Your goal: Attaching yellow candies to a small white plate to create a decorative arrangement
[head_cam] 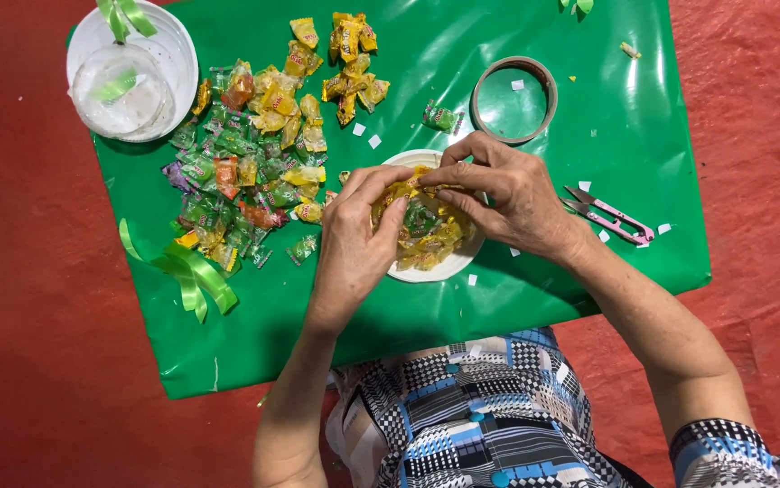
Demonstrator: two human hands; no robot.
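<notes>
A white round plate (448,265) lies in the middle of a green glossy sheet (462,54) and carries a ring of yellow wrapped candies (426,237). My left hand (354,237) rests on the plate's left side with its fingers pressed on the candies. My right hand (507,194) reaches over the plate from the right, fingertips pinching a yellow candy at the ring's top. Both hands touch the candy arrangement.
A heap of loose wrapped candies (254,154) in yellow, green, orange and purple lies left of the plate. A clear plastic cup on a white lid (132,77) stands far left. Green ribbon (193,276), a tape roll (514,99) and pink snips (611,217) lie around. Red floor (28,316) surrounds the sheet.
</notes>
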